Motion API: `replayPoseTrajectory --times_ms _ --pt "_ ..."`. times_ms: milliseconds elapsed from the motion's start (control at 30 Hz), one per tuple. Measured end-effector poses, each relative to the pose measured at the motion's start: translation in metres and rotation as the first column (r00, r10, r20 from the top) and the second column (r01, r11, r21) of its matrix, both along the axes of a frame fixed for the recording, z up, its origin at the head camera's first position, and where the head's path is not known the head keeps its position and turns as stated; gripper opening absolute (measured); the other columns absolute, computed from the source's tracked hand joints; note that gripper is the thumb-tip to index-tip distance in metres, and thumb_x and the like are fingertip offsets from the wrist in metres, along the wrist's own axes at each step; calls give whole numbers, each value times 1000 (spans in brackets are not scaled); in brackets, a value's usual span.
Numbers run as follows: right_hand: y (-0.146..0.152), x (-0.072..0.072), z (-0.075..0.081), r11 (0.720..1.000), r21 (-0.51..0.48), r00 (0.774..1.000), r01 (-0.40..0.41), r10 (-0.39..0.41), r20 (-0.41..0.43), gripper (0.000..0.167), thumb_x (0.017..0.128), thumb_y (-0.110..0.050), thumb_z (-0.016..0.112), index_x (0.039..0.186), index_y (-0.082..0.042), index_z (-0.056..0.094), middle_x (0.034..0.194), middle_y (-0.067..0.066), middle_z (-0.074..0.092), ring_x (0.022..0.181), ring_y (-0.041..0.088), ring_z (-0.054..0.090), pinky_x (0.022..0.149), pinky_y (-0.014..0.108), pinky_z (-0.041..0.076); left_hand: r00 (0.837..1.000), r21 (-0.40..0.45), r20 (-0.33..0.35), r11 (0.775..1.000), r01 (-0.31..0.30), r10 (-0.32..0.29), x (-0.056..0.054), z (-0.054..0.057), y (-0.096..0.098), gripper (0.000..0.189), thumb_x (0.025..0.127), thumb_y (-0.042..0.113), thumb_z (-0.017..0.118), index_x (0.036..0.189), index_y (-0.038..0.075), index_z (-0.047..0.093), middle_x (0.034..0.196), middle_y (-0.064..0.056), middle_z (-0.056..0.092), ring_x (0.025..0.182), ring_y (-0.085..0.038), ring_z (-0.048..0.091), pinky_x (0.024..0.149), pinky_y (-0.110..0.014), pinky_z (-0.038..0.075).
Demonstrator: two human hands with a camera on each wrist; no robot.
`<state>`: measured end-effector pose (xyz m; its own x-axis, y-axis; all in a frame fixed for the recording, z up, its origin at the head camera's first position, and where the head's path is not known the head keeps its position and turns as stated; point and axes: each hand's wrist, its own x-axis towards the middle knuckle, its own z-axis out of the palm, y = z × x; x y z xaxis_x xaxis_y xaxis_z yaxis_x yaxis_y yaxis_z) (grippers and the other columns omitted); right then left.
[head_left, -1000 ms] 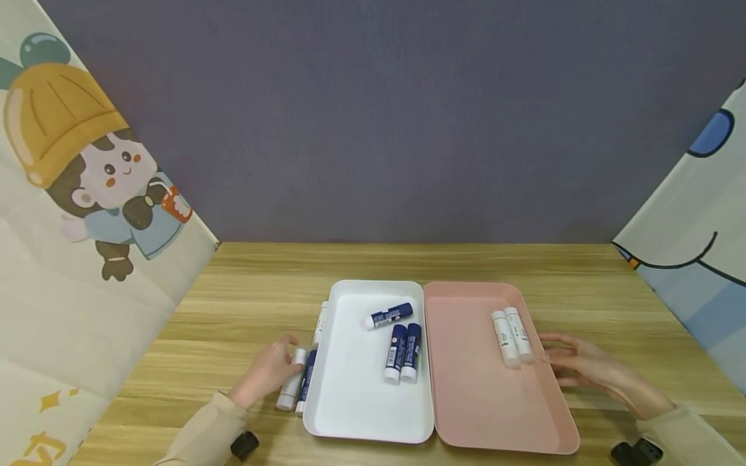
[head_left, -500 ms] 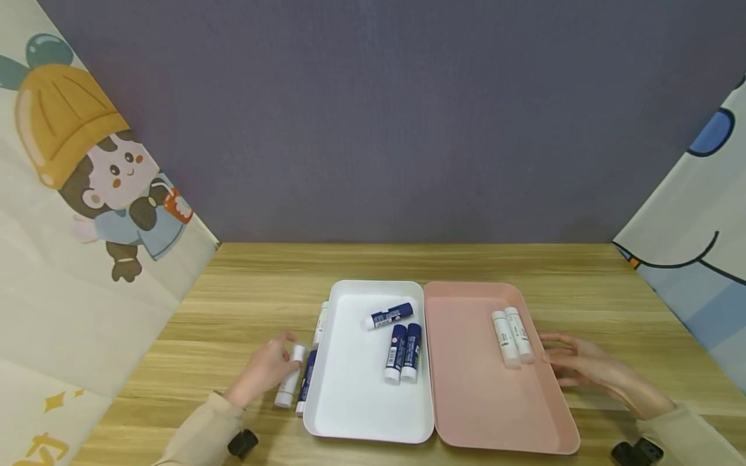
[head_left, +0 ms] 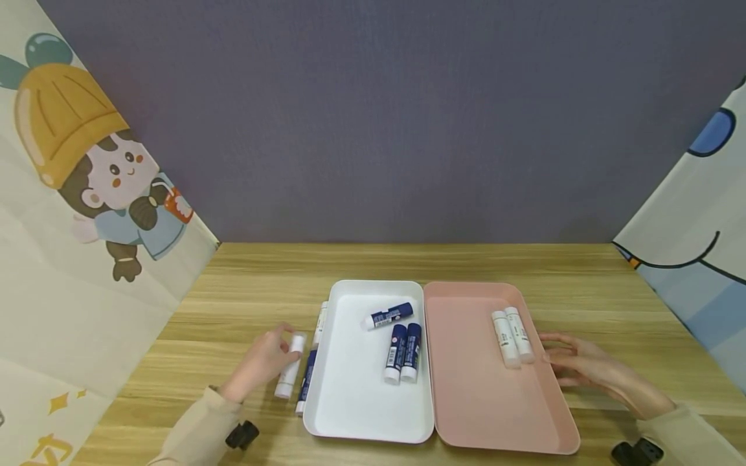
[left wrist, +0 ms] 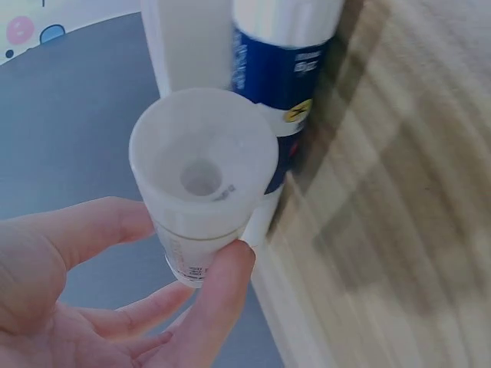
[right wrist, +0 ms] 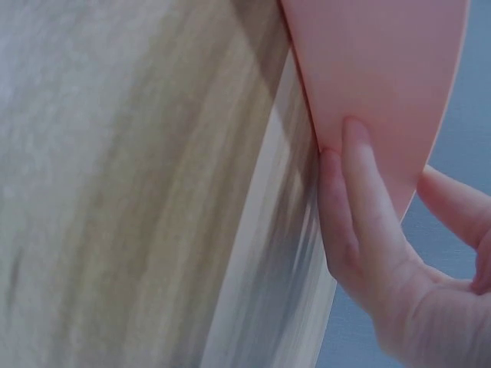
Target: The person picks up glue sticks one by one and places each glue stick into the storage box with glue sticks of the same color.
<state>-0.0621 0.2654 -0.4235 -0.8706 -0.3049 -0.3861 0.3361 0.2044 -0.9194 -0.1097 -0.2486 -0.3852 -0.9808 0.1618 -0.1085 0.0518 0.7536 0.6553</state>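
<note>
My left hand [head_left: 262,364] pinches a white glue stick [head_left: 287,380] between thumb and fingers, left of the white tray [head_left: 364,414]. Its hollow end faces the camera in the left wrist view. Beside it, along the tray's outer wall, lies a navy glue stick with a white end [head_left: 305,385]. Farther back, another white glue stick [head_left: 320,322] lies against the same wall, partly hidden by the rim. My right hand [head_left: 600,370] rests its extended fingers [right wrist: 368,184] on the outer right wall of the pink tray [head_left: 495,414].
Inside the white tray are three navy glue sticks [head_left: 395,346], one of them slanted. Two white glue sticks [head_left: 506,340] lie side by side in the pink tray. Both trays stand edge to edge on the wooden table [head_left: 262,278], with a grey panel [head_left: 384,129] behind.
My left hand has taken the white glue stick slightly back and left, widening its gap from the navy one. The right hand and both trays have stayed still.
</note>
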Motion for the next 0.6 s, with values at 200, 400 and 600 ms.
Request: replayPoseTrajectory --times_ms 200,400,600 --pt "0 0 1 1000 5 1000 4 -4 5 68 89 -15 52 130 16 7 107 6 57 95 19 58 78 43 49 1000 12 -1 1000 8 -8 -3 8 3 47 76 3 62 118 -7 44 77 -12 56 57 -15 52 48 -25 46" --pt "-2 1 3 999 52 1000 13 -14 6 69 89 -17 52 131 15 7 110 11 56 96 22 58 78 43 49 999 22 -18 999 28 -28 -7 16 8 46 77 4 63 117 -6 45 79 -13 56 58 -16 53 49 -26 47" --pt "-2 1 4 999 47 1000 9 -10 6 69 90 -17 52 131 15 7 112 13 55 96 23 58 78 44 49 998 2 -25 999 53 -53 -12 24 17 46 78 9 64 118 -3 46 79 -10 57 54 -13 51 48 -26 45"
